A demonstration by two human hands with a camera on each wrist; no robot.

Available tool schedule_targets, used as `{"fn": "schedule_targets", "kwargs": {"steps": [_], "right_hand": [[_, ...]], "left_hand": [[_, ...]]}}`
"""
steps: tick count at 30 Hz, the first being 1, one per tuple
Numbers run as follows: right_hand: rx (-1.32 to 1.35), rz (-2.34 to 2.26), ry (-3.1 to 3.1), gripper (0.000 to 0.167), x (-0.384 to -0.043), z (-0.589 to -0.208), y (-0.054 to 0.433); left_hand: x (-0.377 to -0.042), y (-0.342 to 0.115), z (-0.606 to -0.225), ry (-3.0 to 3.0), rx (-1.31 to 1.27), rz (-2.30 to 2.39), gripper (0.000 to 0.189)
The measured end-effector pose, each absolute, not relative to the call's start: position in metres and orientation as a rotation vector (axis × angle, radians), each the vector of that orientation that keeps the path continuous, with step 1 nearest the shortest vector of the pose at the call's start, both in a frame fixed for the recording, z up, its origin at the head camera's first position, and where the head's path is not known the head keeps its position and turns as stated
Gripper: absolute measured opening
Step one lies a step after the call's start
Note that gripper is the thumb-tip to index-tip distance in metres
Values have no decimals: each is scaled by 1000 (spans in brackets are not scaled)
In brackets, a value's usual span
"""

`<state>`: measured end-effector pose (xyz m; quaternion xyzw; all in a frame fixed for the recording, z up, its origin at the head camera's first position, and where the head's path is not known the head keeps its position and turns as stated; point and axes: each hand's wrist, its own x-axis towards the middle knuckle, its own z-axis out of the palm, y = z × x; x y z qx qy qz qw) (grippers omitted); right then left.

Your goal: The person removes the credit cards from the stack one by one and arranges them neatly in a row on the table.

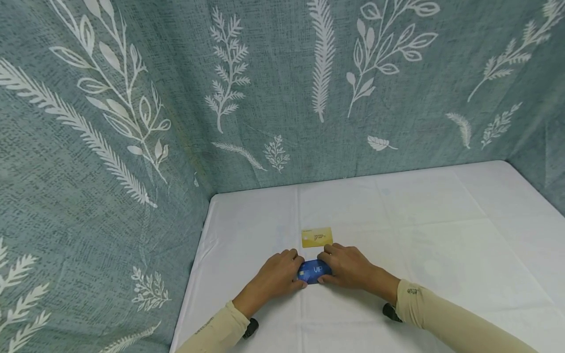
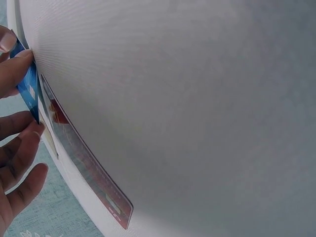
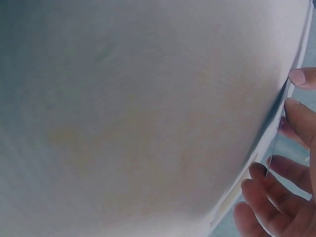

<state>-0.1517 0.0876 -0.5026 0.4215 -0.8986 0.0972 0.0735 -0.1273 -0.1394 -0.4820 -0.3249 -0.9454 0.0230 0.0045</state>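
Blue and glossy: gripping the VIP-lettered blue card (image 1: 314, 271) by its two ends, with the left hand (image 1: 279, 272) on one and the right hand (image 1: 350, 264) on the other. Clamping it in both grips, with thumbs along the near edge and fingers along the far one. Probably taking the ends to leave the lettered middle uncovered and steady the card evenly from two sides. Showing the lettering upright toward the head camera, likely for easy reading.

Noting a yellow card (image 1: 317, 238) lying flat on the white worktop (image 1: 423, 235), just beyond the blue one, perhaps set there for plain sight; not telling contact with the right fingers from this angle. Noting also, in the left wrist view, a reddish printed card (image 2: 83, 150) lying on the worktop near the left hand; not finding it in the head view, presumably for lying behind that hand.
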Motion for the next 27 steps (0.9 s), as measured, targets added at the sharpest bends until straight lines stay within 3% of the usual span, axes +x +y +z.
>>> {"fn": "schedule_targets", "kwargs": {"steps": [27], "right_hand": [[1257, 243, -2734, 51, -151, -501, 88]], "left_hand": [[-127, -136, -479, -2974, -1016, 54, 53]]}}
